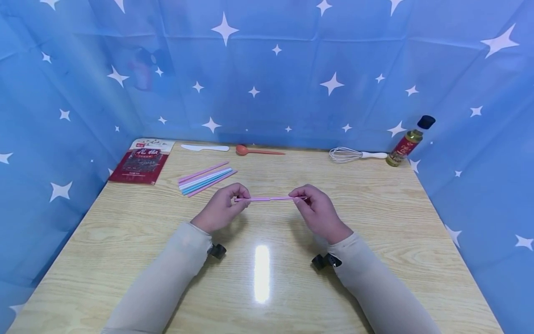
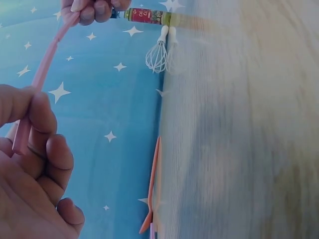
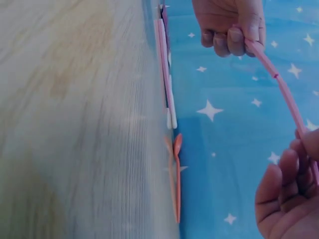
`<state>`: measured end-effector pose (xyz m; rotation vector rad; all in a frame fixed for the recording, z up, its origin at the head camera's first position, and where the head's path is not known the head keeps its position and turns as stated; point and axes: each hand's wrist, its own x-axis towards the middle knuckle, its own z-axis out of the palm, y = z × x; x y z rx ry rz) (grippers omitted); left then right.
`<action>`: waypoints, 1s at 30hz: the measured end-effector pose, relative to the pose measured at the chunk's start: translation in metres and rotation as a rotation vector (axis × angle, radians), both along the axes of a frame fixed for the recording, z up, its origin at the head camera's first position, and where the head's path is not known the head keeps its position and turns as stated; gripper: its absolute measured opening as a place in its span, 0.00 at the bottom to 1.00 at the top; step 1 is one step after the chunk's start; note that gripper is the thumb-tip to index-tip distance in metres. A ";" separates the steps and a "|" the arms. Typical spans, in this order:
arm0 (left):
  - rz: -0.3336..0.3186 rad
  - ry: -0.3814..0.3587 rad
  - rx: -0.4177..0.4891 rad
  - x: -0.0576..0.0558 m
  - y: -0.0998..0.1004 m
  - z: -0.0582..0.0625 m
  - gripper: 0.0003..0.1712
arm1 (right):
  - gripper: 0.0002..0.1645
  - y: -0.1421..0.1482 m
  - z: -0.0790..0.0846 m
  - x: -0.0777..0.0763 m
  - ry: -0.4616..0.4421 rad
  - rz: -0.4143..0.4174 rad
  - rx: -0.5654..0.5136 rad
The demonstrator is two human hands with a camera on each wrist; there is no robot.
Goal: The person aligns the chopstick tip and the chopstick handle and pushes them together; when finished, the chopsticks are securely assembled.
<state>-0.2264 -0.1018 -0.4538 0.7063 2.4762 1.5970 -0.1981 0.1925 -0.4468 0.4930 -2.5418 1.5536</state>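
Note:
Between my two hands a slim pink stick (image 1: 260, 199) is held level above the table. A visible joint shows near its middle, and the part on the left looks thicker than the part on the right. My left hand (image 1: 224, 207) pinches the left end between thumb and fingers; the blunt tip pokes out past the palm in the left wrist view. At the other end, my right hand (image 1: 318, 211) pinches the thinner part with thumb and fingertips. Several pink, white and blue sticks (image 1: 206, 180) lie together on the table, just beyond my left hand.
Along the back edge of the wooden table (image 1: 375, 222) lie a red spice packet (image 1: 139, 162), a white knife (image 1: 205, 148), an orange spoon (image 1: 258, 151) and a whisk (image 1: 354, 154). An oil bottle (image 1: 404, 146) stands at the back right. Blue star-patterned curtains (image 1: 288, 65) surround the table.

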 end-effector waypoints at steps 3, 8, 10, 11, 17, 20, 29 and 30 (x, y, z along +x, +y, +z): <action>0.001 -0.007 0.018 0.001 0.000 0.000 0.03 | 0.07 0.000 0.000 0.001 0.001 -0.007 -0.004; 0.020 -0.004 0.048 0.001 0.002 -0.001 0.02 | 0.08 -0.001 0.001 0.000 0.013 -0.013 -0.010; 0.037 0.008 0.058 0.001 0.003 -0.001 0.02 | 0.08 -0.001 0.002 0.001 0.016 -0.017 -0.015; 0.045 0.015 0.063 0.001 0.003 -0.002 0.02 | 0.08 -0.002 0.002 0.001 0.018 -0.019 -0.015; 0.054 0.050 0.078 0.002 0.006 -0.001 0.02 | 0.07 -0.003 0.002 0.002 0.033 -0.055 -0.021; 0.042 0.046 0.080 0.004 0.007 -0.001 0.02 | 0.07 -0.004 0.003 0.004 0.026 -0.064 -0.036; 0.059 0.056 0.090 0.006 0.009 -0.001 0.03 | 0.07 -0.006 0.003 0.005 0.051 -0.069 -0.037; 0.064 0.058 0.089 0.006 0.009 -0.001 0.03 | 0.07 -0.006 0.003 0.005 0.053 -0.073 -0.040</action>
